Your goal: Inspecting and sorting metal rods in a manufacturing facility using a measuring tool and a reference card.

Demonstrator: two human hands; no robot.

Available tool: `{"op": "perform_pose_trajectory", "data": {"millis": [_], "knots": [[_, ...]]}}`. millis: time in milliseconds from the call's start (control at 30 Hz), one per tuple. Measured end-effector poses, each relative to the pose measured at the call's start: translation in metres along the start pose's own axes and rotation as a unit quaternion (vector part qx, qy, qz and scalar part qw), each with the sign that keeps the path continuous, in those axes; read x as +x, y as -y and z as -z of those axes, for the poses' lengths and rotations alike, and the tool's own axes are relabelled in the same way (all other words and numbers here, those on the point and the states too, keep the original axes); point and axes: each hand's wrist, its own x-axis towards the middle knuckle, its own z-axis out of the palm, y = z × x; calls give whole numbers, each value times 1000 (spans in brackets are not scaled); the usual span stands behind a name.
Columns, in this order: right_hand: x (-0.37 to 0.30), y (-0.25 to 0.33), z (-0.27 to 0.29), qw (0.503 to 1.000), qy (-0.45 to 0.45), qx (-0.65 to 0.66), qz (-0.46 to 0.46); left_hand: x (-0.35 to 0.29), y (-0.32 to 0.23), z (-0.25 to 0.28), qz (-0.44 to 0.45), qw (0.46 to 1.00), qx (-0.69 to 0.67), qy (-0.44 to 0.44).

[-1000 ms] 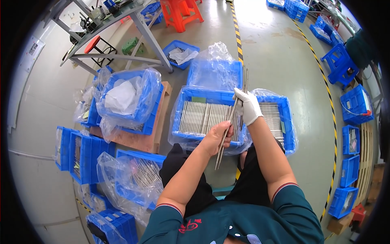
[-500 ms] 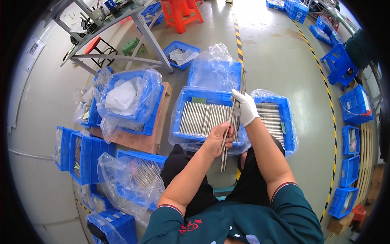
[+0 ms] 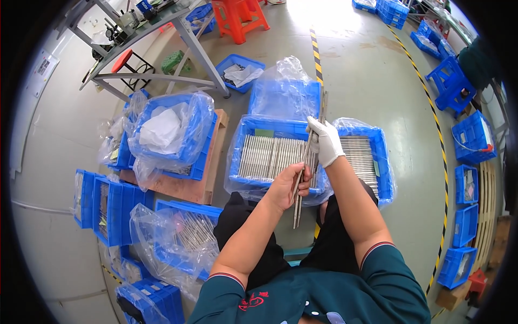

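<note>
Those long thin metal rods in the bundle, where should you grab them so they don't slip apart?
Probably near both ends, from opposite sides. The bundle of long thin metal rods stands almost upright, so the bare left hand wraps it low and the white-gloved right hand pinches higher up.

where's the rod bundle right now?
Head view, centre: the bundle of thin metal rods is held between the bare left hand and gloved right hand, over the blue crate of rods.

Metal, plastic, cloth
Shiny metal rods (image 3: 307,162); white cloth glove (image 3: 325,141); glossy blue plastic crate (image 3: 272,156) lined with clear crinkled film.
</note>
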Motion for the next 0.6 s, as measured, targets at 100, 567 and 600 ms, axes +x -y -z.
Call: {"op": "perform_pose_trajectory", "data": {"millis": [100,567,600], "knots": [[-1,3,-6,1000,-20,-8,1,0,0,3,-4,999,2,33],[23,21,42,998,-14,49,-24,-16,-11,5,-15,994,105,34],[22,18,41,999,6,43,-27,-13,-10,9,-17,994,105,35]]}}
